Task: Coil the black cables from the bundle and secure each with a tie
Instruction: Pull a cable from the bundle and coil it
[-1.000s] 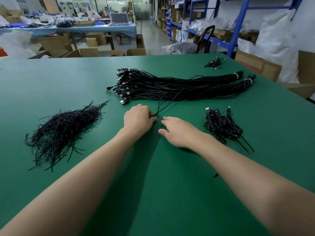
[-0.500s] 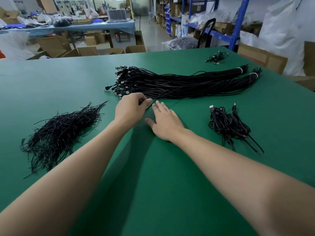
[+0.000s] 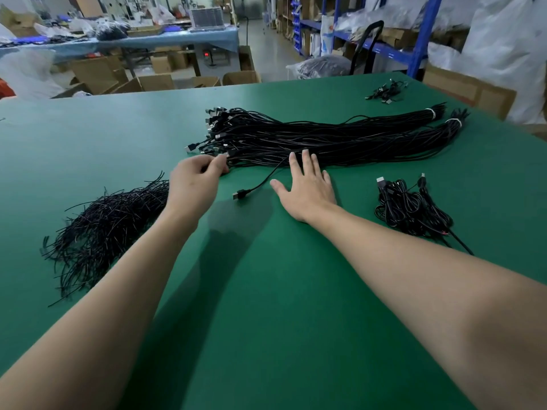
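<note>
Hands over the green tabletop [image 3: 266, 306]: my left hand [image 3: 196, 180] pinches the plug end of the bundle of black cables [image 3: 340, 137], my right hand [image 3: 306, 190] lies flat, fingertips [image 3: 305, 153] touching it. Ties [image 3: 109, 223] left of both, coiled cables [image 3: 411, 208] right, loose cable [image 3: 239, 195] between.

A green work table [image 3: 88, 128] filled the foreground. Behind it stood a blue-covered bench [image 3: 165, 41], open cardboard boxes [image 3: 154, 82], blue steel shelving [image 3: 420, 37] at right, and a grey floor aisle [image 3: 263, 51].
</note>
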### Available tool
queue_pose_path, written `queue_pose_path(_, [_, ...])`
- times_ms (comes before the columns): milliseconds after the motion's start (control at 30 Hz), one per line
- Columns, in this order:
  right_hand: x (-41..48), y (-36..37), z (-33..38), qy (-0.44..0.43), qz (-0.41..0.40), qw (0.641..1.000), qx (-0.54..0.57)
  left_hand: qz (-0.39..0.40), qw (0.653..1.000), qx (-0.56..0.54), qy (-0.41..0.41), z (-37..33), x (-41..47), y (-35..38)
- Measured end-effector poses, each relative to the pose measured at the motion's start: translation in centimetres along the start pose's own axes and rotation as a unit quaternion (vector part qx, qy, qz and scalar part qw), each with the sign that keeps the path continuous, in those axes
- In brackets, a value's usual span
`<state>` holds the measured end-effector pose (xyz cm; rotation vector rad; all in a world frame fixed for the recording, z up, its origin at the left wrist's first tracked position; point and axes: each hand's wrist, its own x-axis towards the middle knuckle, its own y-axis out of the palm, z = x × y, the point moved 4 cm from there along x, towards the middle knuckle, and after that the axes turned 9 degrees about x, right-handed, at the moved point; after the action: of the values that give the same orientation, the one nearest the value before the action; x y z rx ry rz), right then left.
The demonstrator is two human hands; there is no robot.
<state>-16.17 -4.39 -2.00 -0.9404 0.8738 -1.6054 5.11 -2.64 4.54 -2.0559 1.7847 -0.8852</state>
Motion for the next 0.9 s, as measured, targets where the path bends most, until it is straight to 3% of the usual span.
queue_pose_path(100, [0.0,0.1,0.1,-0.008,-0.008,1.0,0.009,-0.026,0.998,-0.057,-0.03,0.2,-0.4,-1.4])
queue_pose_path(267, [-0.9,-0.7,0.3,-0.052,-0.035,0.997,0.045,-0.133,0.97,-0.161,-0.122,1.1,-1.4,-4.5])
queue_pose_path(367, [-2.4,-1.6,1.4,-0.061,-0.005,0.983,0.174,-0.092,0.977,-0.16,-0.111,0.7,-3.6,-3.9])
queue_pose_path(433, [-3.8,-2.1,2.9,-0.003,0.044,0.921,0.388,-0.018,0.988,-0.135,-0.07,0.0,-5.6,-2.2])
queue_pose_path(500, [-5.5,-2.7,4.8,0.056,0.101,0.781,0.613,0.066,0.988,-0.134,-0.045,-0.7,-7.5,-0.7])
queue_pose_path(567, [-7.4,-3.5,6.0,0.096,0.141,0.643,0.747,0.146,0.979,-0.137,-0.022,-1.1,-9.1,0.4])
queue_pose_path(633, [-9.4,-4.5,6.1,0.12,0.169,0.555,0.806,0.203,0.972,-0.113,0.019,-1.4,-10.8,0.9])
queue_pose_path(733, [-12.3,-5.9,5.1,0.147,0.158,0.493,0.843,0.247,0.964,-0.087,0.056,-1.2,-13.3,1.6])
queue_pose_path(900, [-16.2,-6.7,4.7,0.167,0.163,0.496,0.836,0.272,0.956,-0.091,0.066,-1.2,-15.1,1.7])
